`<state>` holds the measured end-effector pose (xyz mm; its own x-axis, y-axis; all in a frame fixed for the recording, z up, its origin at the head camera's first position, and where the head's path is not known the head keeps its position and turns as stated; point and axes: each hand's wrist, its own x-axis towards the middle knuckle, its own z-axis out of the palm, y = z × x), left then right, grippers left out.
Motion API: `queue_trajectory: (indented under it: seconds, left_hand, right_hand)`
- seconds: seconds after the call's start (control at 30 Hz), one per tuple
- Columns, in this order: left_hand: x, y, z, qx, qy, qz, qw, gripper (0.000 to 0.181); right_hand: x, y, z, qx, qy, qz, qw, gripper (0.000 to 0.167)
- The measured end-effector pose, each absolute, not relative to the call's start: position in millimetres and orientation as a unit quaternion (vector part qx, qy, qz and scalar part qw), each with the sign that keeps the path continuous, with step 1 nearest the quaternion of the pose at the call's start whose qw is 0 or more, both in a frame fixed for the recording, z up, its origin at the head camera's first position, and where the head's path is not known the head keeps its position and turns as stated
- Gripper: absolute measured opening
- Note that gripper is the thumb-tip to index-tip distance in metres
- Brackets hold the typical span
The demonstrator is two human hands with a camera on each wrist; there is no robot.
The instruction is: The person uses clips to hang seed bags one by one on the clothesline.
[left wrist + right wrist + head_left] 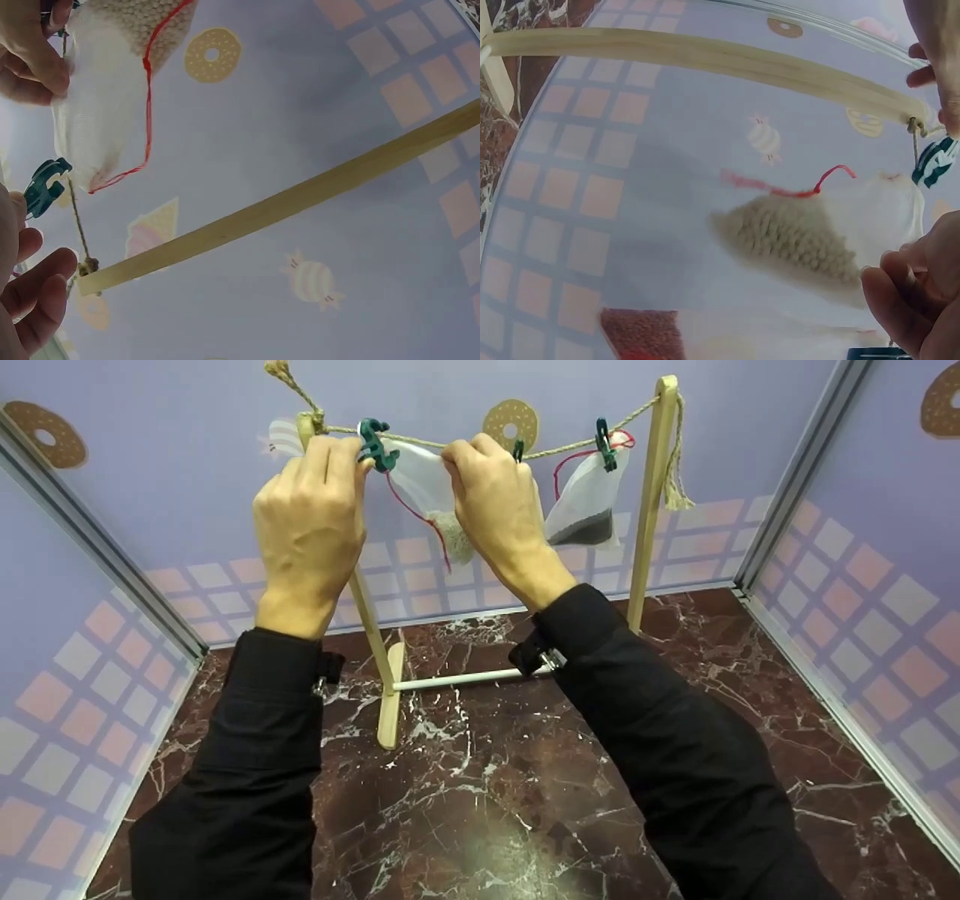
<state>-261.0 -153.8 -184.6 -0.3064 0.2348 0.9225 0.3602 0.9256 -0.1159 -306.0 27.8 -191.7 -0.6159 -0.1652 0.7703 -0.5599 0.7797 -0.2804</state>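
Observation:
Between thumb and fingers, my left hand (311, 506) pinches a green clothespin (377, 445) close to the rope's left end. The clothespin (46, 187) shows beside the bag's top corner in the left wrist view; whether it grips the cloth is unclear. My right hand (495, 499) pinches the upper edge of a white mesh drawstring bag (420, 476) at the rope (562, 449). Pale pellets (787, 232) fill the bag's lower end, and a red drawstring (148, 97) trails along its side. The right fingertips partly hide the bag's top edge.
A second mesh bag (589, 499) with dark contents hangs at the right from a green clothespin (605, 445). Another clothespin (518, 451) shows behind my right hand. Wooden posts (651, 510) hold the rope above a marbled floor (480, 795). Patterned walls (877, 510) enclose the space.

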Motion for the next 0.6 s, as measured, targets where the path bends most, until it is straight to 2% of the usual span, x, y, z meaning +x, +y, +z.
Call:
queue_trajectory:
  seconds: [0.43,0.6]
  left_hand:
    - [-266,-142,-174,-0.174,-0.838,-0.012,0.517,0.037]
    - [-264,-141,-178,-0.185,-0.858,0.004,0.480,0.037]
  right_hand:
    - [-303,26,-184,0.207,-0.860,0.257,0.390,0.024]
    - [-304,24,-188,0.220,-0.857,0.260,0.387,0.026]
